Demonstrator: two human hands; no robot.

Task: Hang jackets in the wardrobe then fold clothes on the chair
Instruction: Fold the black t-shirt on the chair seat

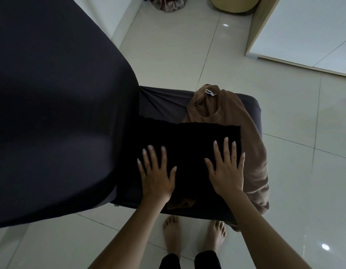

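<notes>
Since no jackets are in view, you seem past the hanging and into the folding. Your left hand (158,181) and right hand (226,175) press flat, fingers (226,150) straight and spread, on the black garment (187,142), a neat rectangle on the chair (162,101) seat. The brown top (253,152) beneath it drapes off the edge and looks unfolded.

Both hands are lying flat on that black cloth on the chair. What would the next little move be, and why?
Likely lift the left hand and right hand, then move the black cloth aside. It already lies as a flat, neat rectangle, while the brown top partly beneath it sits crumpled and unfolded on the chair seat.
</notes>
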